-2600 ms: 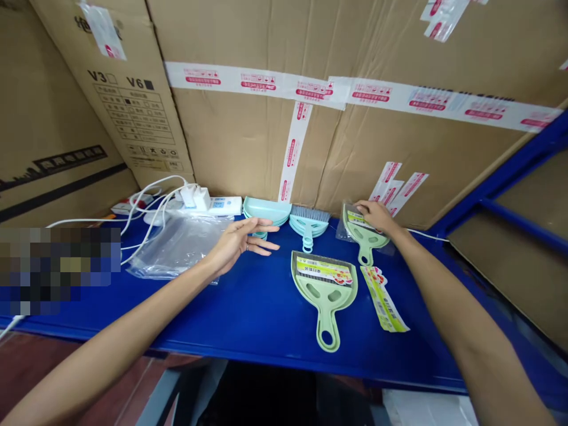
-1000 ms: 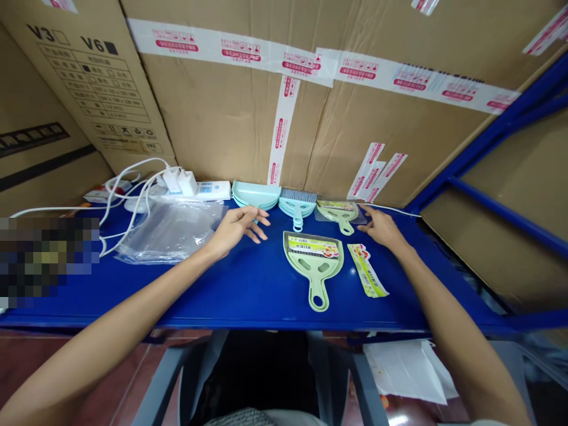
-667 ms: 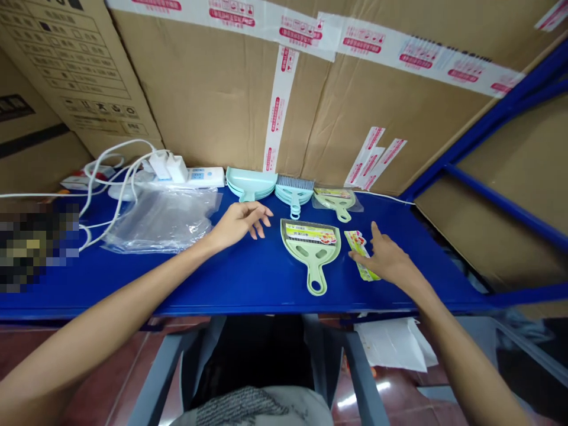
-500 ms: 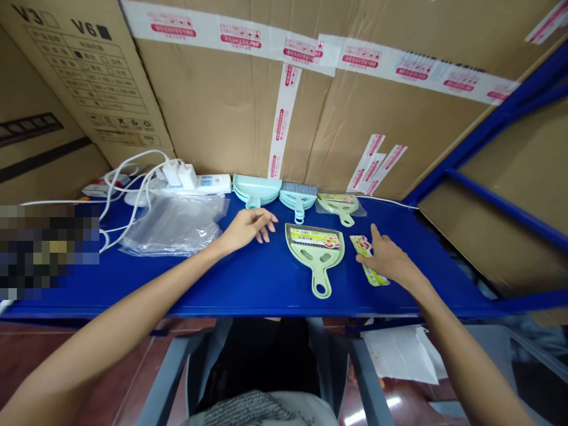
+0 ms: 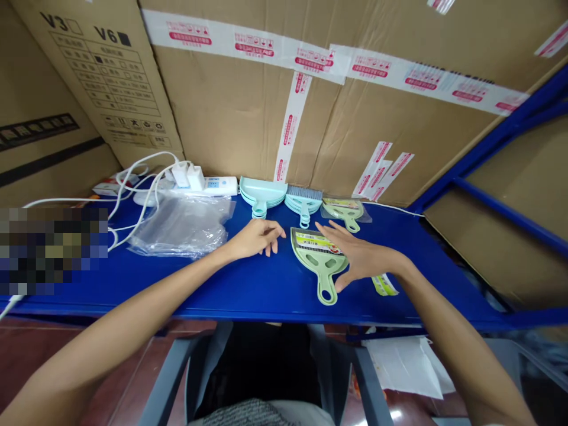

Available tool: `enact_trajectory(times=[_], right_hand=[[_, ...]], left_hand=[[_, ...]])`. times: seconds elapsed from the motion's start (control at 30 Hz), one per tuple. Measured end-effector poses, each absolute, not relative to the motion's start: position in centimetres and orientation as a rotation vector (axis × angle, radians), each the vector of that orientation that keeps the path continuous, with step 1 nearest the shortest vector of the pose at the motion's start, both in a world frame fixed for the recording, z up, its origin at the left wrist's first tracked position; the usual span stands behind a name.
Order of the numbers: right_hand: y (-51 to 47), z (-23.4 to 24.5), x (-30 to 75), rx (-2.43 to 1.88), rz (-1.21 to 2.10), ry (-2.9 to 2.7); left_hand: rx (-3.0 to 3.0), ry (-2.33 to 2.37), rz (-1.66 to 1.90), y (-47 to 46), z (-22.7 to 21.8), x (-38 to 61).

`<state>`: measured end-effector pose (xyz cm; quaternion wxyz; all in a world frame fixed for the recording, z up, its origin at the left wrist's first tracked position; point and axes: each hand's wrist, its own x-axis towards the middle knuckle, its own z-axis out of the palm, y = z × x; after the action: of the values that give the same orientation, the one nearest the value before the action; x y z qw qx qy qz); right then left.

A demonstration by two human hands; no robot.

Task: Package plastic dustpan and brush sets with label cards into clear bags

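A light green dustpan (image 5: 316, 253) with a printed label lies on the blue shelf (image 5: 248, 284), handle toward me. My right hand (image 5: 360, 258) is open, fingers spread, over the dustpan's right side. My left hand (image 5: 256, 237) rests on the shelf just left of the dustpan, fingers loosely stretched, holding nothing. A printed label strip (image 5: 384, 284) lies partly hidden behind my right wrist. At the back stand stacked teal dustpans (image 5: 262, 194), a teal brush (image 5: 304, 203) and a bagged green dustpan (image 5: 345, 211).
Clear plastic bags (image 5: 181, 225) lie at the left. Behind them sit a white power strip (image 5: 208, 186) with plugs and white cables (image 5: 137, 195). Taped cardboard boxes (image 5: 310, 94) wall the back. A blue rack frame (image 5: 497, 165) rises at the right. Paper (image 5: 403, 367) lies on the floor below.
My right hand left the bagged green dustpan at the back, passed over the label strip, and now hovers spread over the near green dustpan. My left hand barely moved.
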<state>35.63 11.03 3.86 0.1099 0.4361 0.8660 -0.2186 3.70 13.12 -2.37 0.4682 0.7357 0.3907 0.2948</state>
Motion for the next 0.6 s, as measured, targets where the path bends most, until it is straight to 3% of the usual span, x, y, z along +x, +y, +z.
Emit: enact_trajectory(times=[0.37, 0.6], right_hand=[[10.7, 2.4, 33.9, 1.432, -0.530, 2.522], [7.3, 2.5, 29.4, 1.808, -0.515, 2.331]], left_hand=[[1.454, 0.843, 0.396, 12.0, -2.5, 4.2], [1.255, 0.879, 0.538, 10.7, -1.6, 4.5]])
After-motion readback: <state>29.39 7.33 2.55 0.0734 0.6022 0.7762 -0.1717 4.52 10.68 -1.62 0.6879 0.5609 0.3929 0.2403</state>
